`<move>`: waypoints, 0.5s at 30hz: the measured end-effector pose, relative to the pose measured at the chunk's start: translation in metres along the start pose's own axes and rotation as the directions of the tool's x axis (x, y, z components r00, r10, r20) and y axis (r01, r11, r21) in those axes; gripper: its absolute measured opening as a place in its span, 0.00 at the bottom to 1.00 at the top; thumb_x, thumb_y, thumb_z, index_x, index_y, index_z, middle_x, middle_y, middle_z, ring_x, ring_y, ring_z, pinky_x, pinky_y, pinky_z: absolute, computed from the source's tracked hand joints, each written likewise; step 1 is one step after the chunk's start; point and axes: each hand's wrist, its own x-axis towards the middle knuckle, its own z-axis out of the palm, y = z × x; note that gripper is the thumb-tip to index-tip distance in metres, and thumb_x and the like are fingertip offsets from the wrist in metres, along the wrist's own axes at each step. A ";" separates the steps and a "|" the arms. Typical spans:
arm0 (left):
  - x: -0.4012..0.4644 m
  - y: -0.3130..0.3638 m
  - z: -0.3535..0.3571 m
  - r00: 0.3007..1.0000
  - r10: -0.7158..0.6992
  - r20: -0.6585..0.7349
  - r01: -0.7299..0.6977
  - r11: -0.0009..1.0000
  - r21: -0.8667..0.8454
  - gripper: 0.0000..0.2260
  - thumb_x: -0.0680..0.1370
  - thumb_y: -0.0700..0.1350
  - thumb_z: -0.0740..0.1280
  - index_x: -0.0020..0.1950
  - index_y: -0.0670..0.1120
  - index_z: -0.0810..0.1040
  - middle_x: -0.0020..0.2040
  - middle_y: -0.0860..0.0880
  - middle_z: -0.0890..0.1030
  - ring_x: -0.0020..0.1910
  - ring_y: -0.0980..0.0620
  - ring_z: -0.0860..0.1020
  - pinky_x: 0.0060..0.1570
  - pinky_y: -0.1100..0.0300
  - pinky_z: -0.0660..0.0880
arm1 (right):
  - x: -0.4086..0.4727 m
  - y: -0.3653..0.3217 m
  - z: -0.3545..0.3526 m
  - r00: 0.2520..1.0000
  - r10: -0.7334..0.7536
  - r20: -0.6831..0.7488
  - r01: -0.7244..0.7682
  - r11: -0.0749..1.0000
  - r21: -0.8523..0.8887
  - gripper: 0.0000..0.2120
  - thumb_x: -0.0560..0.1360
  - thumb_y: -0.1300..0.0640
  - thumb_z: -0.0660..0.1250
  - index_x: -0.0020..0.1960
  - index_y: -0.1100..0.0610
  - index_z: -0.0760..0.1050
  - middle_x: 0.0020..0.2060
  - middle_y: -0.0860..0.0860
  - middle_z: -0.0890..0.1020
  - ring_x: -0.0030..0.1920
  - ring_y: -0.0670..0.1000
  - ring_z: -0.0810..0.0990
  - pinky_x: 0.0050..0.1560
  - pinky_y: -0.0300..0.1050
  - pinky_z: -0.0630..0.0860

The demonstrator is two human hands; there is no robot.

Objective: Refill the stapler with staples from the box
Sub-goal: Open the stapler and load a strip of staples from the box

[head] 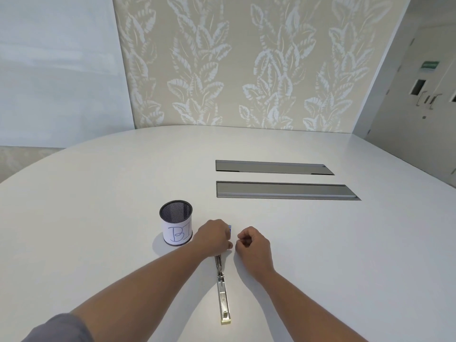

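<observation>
My left hand closed over blue box, mostly hidden, my right hand loosely curled, empty, stapler lying opened at 6 o'clock, mesh cup at 9 o'clock, white tabletop.

Soft, even light fills my view, bright but without glare. My left hand and right hand throw faint shadows on the white table; the mesh pen cup casts a pale one leftward. Wide-angle distortion bows the table's edge and tilts the walls. Focus is slightly soft throughout.
</observation>
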 end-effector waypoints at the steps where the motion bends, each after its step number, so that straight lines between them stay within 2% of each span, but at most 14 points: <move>1: -0.002 0.002 0.001 1.000 -0.008 -0.001 0.008 1.000 0.004 0.11 0.71 0.50 0.74 0.51 0.50 0.84 0.52 0.51 0.83 0.52 0.48 0.81 0.47 0.59 0.76 | -0.005 -0.001 -0.001 1.000 -0.001 0.002 0.001 1.000 0.001 0.09 0.70 0.67 0.66 0.42 0.53 0.77 0.36 0.48 0.82 0.35 0.43 0.77 0.41 0.36 0.75; 4: -0.010 0.007 0.004 1.000 -0.008 -0.015 0.008 1.000 0.005 0.08 0.70 0.47 0.73 0.49 0.49 0.84 0.50 0.51 0.83 0.51 0.49 0.81 0.45 0.60 0.75 | -0.017 -0.001 -0.004 1.000 -0.004 0.004 0.004 1.000 -0.004 0.09 0.70 0.67 0.66 0.42 0.54 0.77 0.37 0.50 0.83 0.37 0.47 0.79 0.41 0.36 0.75; 9: -0.016 0.011 0.009 0.999 -0.013 -0.040 0.011 0.999 -0.035 0.05 0.72 0.42 0.69 0.46 0.48 0.84 0.50 0.51 0.83 0.51 0.49 0.81 0.44 0.61 0.74 | -0.030 0.001 -0.006 1.000 -0.006 0.001 0.006 1.000 0.004 0.10 0.70 0.67 0.67 0.41 0.51 0.77 0.36 0.49 0.83 0.35 0.42 0.77 0.40 0.33 0.74; 15: -0.018 0.009 0.011 0.999 0.008 -0.032 -0.009 0.999 -0.051 0.06 0.74 0.43 0.68 0.49 0.49 0.83 0.55 0.50 0.83 0.55 0.49 0.80 0.52 0.57 0.78 | -0.039 -0.001 -0.007 1.000 -0.009 0.007 0.009 1.000 0.012 0.10 0.69 0.65 0.66 0.41 0.51 0.76 0.37 0.50 0.82 0.33 0.43 0.75 0.38 0.34 0.73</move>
